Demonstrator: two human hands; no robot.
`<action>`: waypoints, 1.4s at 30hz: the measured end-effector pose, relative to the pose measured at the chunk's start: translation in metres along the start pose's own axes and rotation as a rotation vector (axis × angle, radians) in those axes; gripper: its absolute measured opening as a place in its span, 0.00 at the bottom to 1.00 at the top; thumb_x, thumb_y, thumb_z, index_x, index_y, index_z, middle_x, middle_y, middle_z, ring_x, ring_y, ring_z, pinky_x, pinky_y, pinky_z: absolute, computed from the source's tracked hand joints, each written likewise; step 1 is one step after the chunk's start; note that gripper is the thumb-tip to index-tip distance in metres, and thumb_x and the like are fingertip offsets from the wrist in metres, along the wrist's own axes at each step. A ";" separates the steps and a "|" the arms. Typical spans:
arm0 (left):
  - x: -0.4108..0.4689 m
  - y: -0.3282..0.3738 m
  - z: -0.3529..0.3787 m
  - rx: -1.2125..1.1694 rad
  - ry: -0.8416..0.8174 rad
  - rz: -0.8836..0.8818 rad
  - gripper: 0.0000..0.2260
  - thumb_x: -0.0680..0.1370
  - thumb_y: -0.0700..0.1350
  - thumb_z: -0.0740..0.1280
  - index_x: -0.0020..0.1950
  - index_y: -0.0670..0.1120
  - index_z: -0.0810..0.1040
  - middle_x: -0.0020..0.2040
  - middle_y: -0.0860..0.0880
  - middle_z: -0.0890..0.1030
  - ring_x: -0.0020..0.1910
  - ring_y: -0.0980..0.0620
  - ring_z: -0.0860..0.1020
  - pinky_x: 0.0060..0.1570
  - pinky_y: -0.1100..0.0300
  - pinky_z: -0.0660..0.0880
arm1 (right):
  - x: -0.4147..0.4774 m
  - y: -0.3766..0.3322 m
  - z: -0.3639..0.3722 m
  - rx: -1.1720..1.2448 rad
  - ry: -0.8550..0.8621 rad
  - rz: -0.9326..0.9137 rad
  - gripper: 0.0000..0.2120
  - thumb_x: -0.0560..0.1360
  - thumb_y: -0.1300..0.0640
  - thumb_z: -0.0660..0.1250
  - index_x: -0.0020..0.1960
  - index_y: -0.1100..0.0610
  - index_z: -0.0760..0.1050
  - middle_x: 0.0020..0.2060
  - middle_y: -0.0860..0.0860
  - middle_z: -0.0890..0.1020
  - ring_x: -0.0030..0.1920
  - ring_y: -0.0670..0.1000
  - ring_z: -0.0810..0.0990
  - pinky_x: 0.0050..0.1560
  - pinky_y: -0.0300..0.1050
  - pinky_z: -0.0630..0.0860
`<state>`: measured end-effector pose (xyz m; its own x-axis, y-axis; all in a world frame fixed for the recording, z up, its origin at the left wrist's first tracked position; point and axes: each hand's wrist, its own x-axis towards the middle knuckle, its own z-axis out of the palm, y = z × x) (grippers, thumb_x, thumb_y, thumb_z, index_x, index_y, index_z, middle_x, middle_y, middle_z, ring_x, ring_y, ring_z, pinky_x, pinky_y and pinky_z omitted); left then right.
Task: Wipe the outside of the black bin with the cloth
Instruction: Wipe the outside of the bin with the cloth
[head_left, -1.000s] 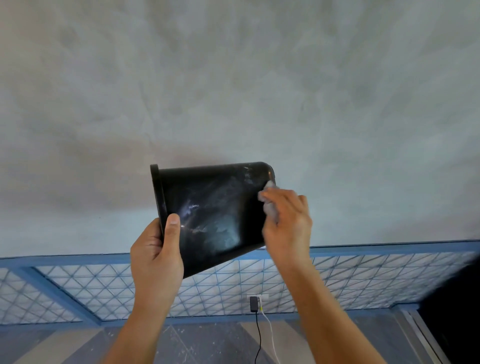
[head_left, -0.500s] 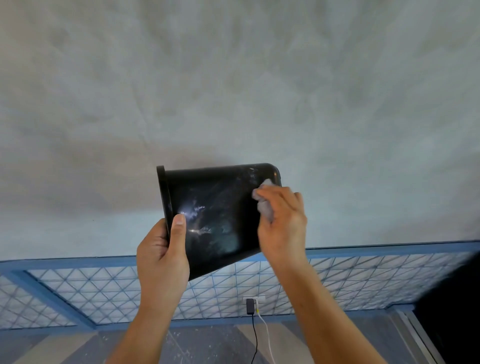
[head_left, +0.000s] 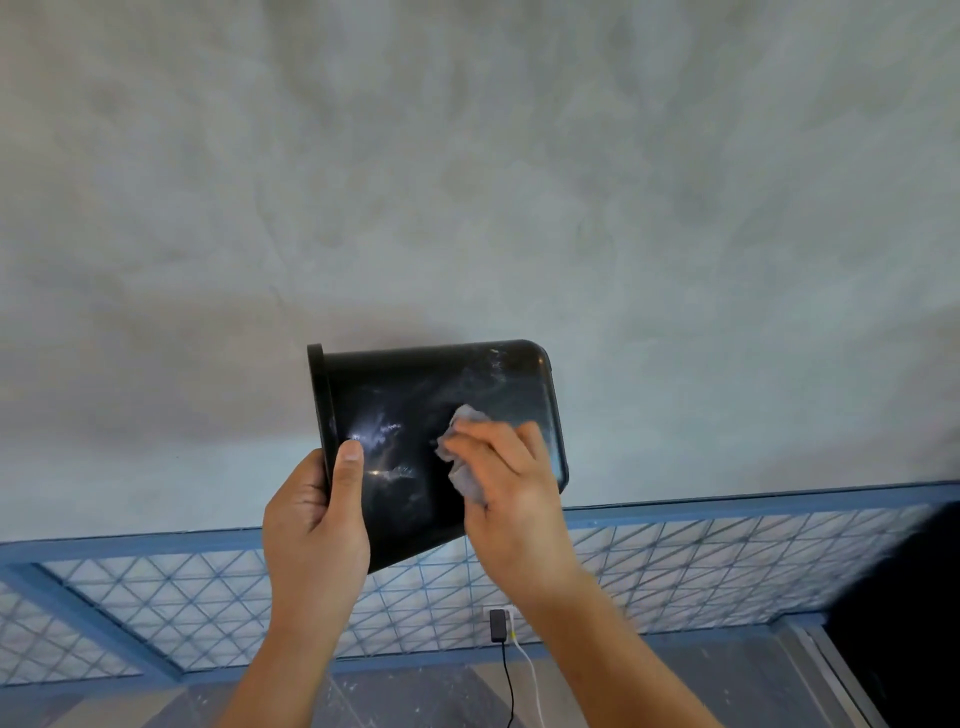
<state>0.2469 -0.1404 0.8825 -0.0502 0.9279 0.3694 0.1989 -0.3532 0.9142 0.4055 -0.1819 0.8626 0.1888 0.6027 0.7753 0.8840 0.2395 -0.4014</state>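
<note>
behind held black bin (head_left: 415, 415): grey wall (head_left: 467, 182), lattice panel (head_left: 675, 561), plugged charger (head_left: 498, 625).

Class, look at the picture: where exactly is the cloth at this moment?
In the head view, just right of centre, the cloth is bunched under the right hand, pressed on the side of the black bin that the left hand holds by the rim.

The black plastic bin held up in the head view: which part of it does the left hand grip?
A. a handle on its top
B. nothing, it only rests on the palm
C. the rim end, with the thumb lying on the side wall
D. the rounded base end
C. The left hand clasps the black plastic bin at its rim end, thumb on the side wall, while the right hand presses the crumpled grey cloth on it.
</note>
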 end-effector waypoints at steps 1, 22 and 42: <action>0.001 -0.001 -0.002 0.008 -0.003 0.003 0.23 0.82 0.59 0.61 0.39 0.41 0.76 0.34 0.38 0.76 0.31 0.53 0.71 0.34 0.59 0.70 | -0.003 0.002 -0.001 0.000 -0.012 -0.011 0.16 0.79 0.60 0.60 0.59 0.59 0.84 0.60 0.51 0.83 0.53 0.52 0.75 0.56 0.40 0.74; 0.020 -0.010 -0.044 0.021 -0.039 0.033 0.24 0.81 0.61 0.60 0.38 0.41 0.74 0.33 0.40 0.73 0.32 0.46 0.70 0.32 0.62 0.66 | 0.018 -0.040 0.028 0.015 0.056 0.099 0.12 0.77 0.66 0.67 0.58 0.58 0.84 0.57 0.50 0.82 0.52 0.54 0.76 0.53 0.39 0.75; 0.076 -0.060 -0.159 0.057 -0.118 0.039 0.29 0.79 0.68 0.59 0.42 0.41 0.78 0.34 0.37 0.77 0.35 0.39 0.75 0.35 0.40 0.75 | 0.048 -0.093 0.100 -0.013 0.216 0.359 0.16 0.76 0.71 0.69 0.55 0.54 0.85 0.54 0.46 0.84 0.50 0.52 0.78 0.52 0.40 0.77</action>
<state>0.0755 -0.0675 0.8821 0.0738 0.9222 0.3795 0.2539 -0.3854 0.8871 0.2898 -0.0995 0.8882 0.5702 0.4721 0.6723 0.7506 0.0331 -0.6599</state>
